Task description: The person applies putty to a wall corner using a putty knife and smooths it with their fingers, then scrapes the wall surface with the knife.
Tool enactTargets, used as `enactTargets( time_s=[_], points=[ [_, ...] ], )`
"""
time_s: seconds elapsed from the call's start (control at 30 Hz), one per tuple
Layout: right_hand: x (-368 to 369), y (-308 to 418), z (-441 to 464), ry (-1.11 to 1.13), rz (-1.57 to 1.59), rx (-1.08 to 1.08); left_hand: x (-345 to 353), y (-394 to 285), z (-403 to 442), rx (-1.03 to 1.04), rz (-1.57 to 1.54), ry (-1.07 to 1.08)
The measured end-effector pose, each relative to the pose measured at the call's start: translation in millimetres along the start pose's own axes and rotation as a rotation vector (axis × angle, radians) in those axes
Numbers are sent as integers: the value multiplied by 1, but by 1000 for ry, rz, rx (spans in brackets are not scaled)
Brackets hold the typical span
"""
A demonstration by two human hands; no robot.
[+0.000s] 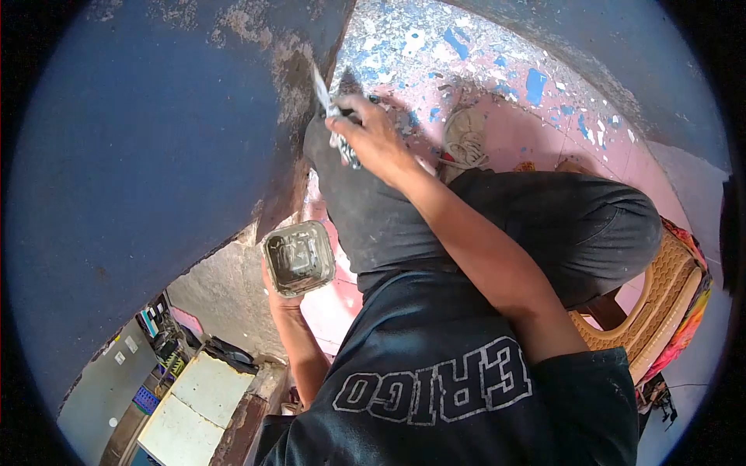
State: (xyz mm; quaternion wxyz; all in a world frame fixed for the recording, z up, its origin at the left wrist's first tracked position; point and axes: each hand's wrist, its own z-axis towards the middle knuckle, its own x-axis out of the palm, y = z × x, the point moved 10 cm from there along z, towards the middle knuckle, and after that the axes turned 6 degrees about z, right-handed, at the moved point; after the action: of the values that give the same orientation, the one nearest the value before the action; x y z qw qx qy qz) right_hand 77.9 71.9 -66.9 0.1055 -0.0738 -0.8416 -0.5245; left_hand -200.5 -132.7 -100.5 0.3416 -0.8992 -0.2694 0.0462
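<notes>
My right hand [371,140] is closed around a scraper-like tool [334,116], its pale pointed blade directed up beside the edge of the blue wall [155,140]. Whether the blade touches the wall cannot be made out. A worn, bare patch [294,85] shows on the wall near the blade. Lower down, my left hand [280,297] grips a square container [299,259] by its side and underside. The container's walls are smeared with greyish paste, and its opening faces up.
Paint flakes lie over the pink tiled floor [513,116]. A white rope-like bundle [465,138] is beside my leg. A tan plastic chair [660,311] with colourful cloth stands at the right. At the lower left is a pale-topped surface [198,400] near assorted items.
</notes>
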Motion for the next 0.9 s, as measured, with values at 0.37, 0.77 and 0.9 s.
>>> enactTargets(
  time_s=[0.37,0.77,0.9],
  points=[
    [64,16,8,-115,-376,-236,0,10,-10,-58,-145,56],
    [32,21,-26,-98,-193,-204,-6,13,3,-40,-4,94],
    [14,-9,27,8,198,177,-12,14,-1,-41,-161,54]
  ],
)
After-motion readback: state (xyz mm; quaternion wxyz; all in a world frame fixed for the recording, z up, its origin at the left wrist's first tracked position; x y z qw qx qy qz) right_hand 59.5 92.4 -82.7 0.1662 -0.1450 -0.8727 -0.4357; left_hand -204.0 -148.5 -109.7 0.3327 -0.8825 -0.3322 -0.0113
